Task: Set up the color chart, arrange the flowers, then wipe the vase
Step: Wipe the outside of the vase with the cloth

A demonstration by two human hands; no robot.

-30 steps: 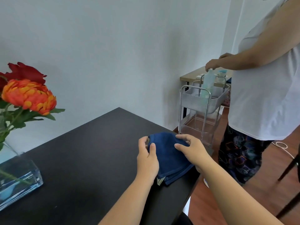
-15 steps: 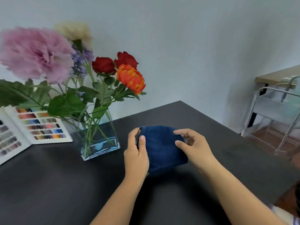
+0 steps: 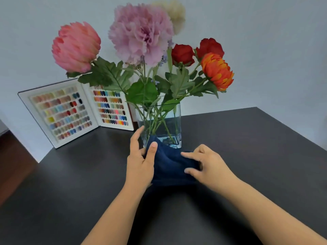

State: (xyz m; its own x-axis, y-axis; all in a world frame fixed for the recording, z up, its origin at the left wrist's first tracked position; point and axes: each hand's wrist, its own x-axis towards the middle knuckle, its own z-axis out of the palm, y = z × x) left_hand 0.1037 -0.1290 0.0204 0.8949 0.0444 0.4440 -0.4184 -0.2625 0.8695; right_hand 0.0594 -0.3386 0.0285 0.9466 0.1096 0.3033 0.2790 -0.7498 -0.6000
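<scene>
Dark blue cloth (image 3: 169,165) gripped by left hand (image 3: 139,165) and right hand (image 3: 208,167), fingers pinching its edges, just before glass vase (image 3: 160,124) mid-table (image 3: 247,156). Chart (image 3: 74,112) standing, flowers (image 3: 141,32) arranged; wiping step starts. Next: press cloth onto glass.

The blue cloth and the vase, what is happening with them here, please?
A person holds a folded blue cloth with both hands, the left hand and the right hand, just in front of the glass vase on the black table. The flowers already stand in the vase, and the color chart stands open behind it. Wiping looks about to begin.
</scene>
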